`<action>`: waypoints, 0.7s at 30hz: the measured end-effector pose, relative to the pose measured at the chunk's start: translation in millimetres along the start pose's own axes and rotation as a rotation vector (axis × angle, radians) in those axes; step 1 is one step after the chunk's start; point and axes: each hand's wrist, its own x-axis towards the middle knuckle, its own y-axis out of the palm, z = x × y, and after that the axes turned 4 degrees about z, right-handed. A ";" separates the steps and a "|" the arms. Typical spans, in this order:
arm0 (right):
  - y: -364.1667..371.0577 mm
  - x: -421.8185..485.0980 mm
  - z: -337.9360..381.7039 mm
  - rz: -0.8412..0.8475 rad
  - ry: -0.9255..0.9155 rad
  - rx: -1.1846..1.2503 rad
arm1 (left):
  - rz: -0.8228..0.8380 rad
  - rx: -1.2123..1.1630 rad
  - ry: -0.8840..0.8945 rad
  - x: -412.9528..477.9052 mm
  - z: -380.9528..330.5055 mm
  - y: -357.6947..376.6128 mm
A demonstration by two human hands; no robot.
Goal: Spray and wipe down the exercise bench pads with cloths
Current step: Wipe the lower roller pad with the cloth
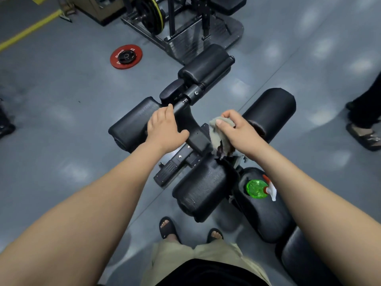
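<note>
Grey gym floor (pixel 61 120) spread around the exercise bench (pixel 191 124), with a red weight plate (pixel 126 56) lying flat on it beyond and a plate-loaded machine (pixel 152 15) further back; another person's sandalled foot (pixel 365 137) showed at the right edge. The left hand (pixel 162 129) lay flat, fingers relaxed and holding nothing, across the inner end of the left roller pad (pixel 132 122) and the black bar beside it, apparently steadying the frame. The right hand (pixel 235 131) clutched a bunched beige cloth (pixel 214 125), thumb pinned on top, just beside the centre post and near the inner end of the right roller pad (pixel 272 110). A green spray bottle (pixel 256 188) sat on the seat pad (pixel 263 211) close to the person, well apart from both hands. With the bottle out of hand and the cloth at the rollers, the job looked to be in its wiping stage, probably somewhere in the middle. No pad showed a clear wet film or streaks, so which ones were already cleaned could not be told. The near roller pad (pixel 202 188), the upper pad (pixel 208 65) and the seat pad under the bottle may all have been left to do, and the bottle would need lifting off before that last one.
</note>
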 end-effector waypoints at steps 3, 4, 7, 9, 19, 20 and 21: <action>2.4 -22.7 -4.8 0.054 0.115 0.071 | -0.172 -0.138 0.080 -27.4 -6.2 19.3; 2.0 -32.4 -6.1 0.089 0.143 0.118 | -0.205 -0.175 0.106 -37.5 -8.2 28.1; 5.2 -57.2 -17.3 0.247 0.147 0.248 | -0.123 -0.241 0.106 -59.1 -9.1 53.9; 7.5 -69.6 -31.3 0.299 0.163 0.309 | -0.010 -0.233 0.066 -69.0 -4.9 69.4; 27.5 -73.4 -75.9 -0.070 0.161 0.107 | 0.157 -0.323 -0.075 -93.2 26.4 92.8; 31.9 -73.4 -81.2 -0.118 0.120 0.012 | 0.168 -0.330 -0.080 -95.5 28.4 93.4; 36.0 -75.6 -84.4 -0.169 0.076 -0.090 | 0.182 -0.345 -0.085 -98.7 30.9 94.6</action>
